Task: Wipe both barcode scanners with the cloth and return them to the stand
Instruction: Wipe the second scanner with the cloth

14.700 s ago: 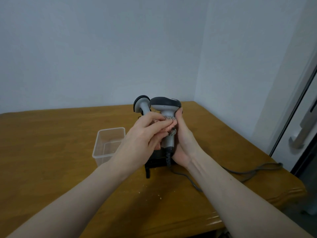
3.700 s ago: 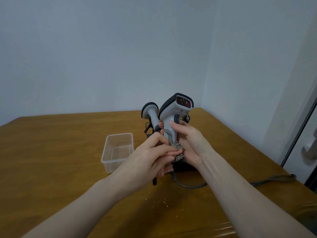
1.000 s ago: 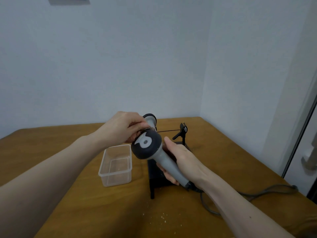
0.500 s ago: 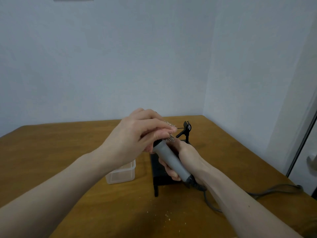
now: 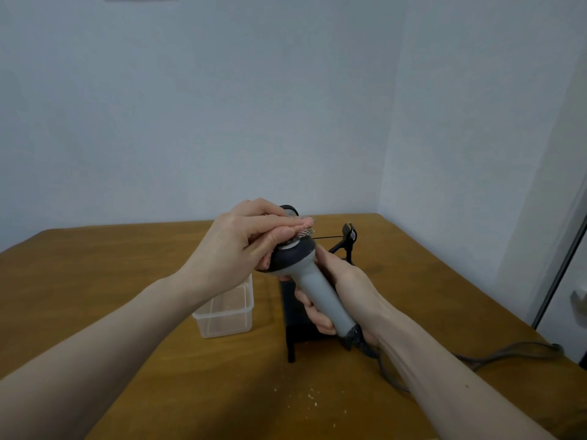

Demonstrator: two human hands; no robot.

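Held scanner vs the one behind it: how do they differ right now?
The held scanner is gripped by the right hand, tilted, in full view; the left hand presses the cloth on its head. The rear scanner is untouched and mostly hidden, only its top showing. Both have grey bodies with black heads.

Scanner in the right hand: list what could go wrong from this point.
1. The cable trails from the held scanner across the table towards its right edge; a snag might jerk the scanner out of the right hand.
2. The left hand presses the cloth on the scanner's head close to the second scanner and the stand; a wide stroke could knock them.
3. The clear container lies under the left forearm and could get bumped.
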